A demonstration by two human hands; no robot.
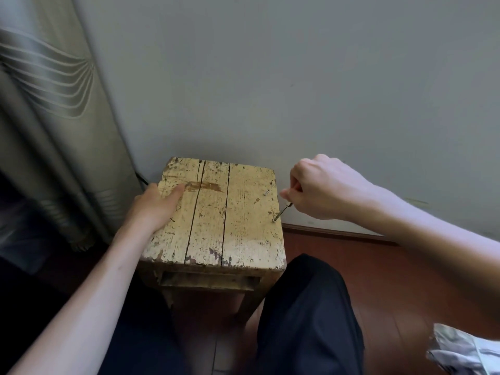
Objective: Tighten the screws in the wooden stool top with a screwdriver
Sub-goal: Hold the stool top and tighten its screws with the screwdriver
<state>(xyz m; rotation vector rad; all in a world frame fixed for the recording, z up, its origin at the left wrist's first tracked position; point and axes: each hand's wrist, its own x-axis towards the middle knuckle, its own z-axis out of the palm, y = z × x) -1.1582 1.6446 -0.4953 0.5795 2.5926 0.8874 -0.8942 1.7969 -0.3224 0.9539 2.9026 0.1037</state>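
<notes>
A worn wooden stool (216,220) with peeling yellow paint and cracked planks stands against the wall. My left hand (155,205) grips the stool top's left edge, thumb lying on the wood. My right hand (322,186) is curled round a screwdriver (282,211); only its thin metal shaft shows below the fist. The shaft slants down-left and its tip sits on a screw (275,220) near the top's right edge. A second screw (266,192) sticks up from the wood a little farther back.
A grey wall (297,90) rises right behind the stool, with a brown skirting board (338,234) and red-brown floor on the right. A curtain (54,117) hangs at the left. My dark-trousered knee (308,307) is in front of the stool. A crumpled bag (465,350) lies at bottom right.
</notes>
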